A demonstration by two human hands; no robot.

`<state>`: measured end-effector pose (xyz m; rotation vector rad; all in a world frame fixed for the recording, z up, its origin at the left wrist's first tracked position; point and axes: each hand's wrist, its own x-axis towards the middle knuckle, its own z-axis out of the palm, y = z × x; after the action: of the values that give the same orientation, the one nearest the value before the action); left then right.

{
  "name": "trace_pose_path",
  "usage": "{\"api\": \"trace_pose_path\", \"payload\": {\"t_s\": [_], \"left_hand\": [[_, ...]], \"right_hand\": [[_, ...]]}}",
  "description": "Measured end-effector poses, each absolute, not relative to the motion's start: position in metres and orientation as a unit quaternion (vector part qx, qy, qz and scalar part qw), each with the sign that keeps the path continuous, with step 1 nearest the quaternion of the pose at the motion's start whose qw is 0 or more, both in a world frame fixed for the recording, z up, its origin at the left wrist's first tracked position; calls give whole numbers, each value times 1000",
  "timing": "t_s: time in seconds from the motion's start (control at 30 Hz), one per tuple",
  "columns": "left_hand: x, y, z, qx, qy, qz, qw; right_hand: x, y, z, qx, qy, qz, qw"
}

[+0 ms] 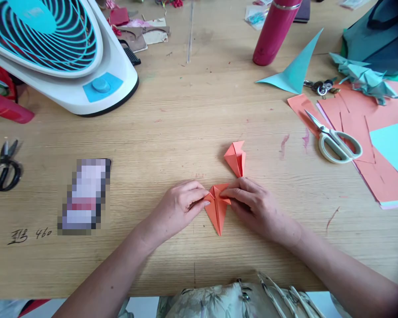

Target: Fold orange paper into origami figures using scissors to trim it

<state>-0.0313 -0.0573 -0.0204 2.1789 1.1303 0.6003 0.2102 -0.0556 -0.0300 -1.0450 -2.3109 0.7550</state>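
Note:
A folded orange paper piece (pixel 217 211) lies on the wooden table (pixel 185 110), pointed end toward me. My left hand (pixel 177 207) pinches its upper left edge with fingers closed. My right hand (pixel 255 205) presses and pinches its upper right edge, fingers closed on the paper. A second folded orange piece (pixel 236 158) rests on the table just beyond my right hand, touched by neither hand.
A white and teal fan (pixel 63 53) lies at the far left, black scissors (pixel 3 165) at the left edge. White-handled scissors (pixel 336 140) rest on orange paper sheets (pixel 378 145) at right. A pink bottle (pixel 275 31), a teal paper triangle (pixel 293 70) and crumpled teal paper (pixel 365 77) sit beyond.

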Motion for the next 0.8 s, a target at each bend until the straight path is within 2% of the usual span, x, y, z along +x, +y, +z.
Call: {"api": "trace_pose_path", "payload": {"t_s": [0.27,0.47,0.67,0.8], "left_hand": [[-27,-57,-15,811,458,208,299],[-27,-58,-17,764,512,235,316],[-32,-55,-13,767,469,216,381],[-33,-54,-13,810,419,234,338]], "right_hand": [[208,-53,-28,-397,-848,269,228],[205,-52,-28,-418,-836,246,256],[208,-52,-30,-389,-855,255,228],[209,-52,-29,-386,-854,264,226]]}}
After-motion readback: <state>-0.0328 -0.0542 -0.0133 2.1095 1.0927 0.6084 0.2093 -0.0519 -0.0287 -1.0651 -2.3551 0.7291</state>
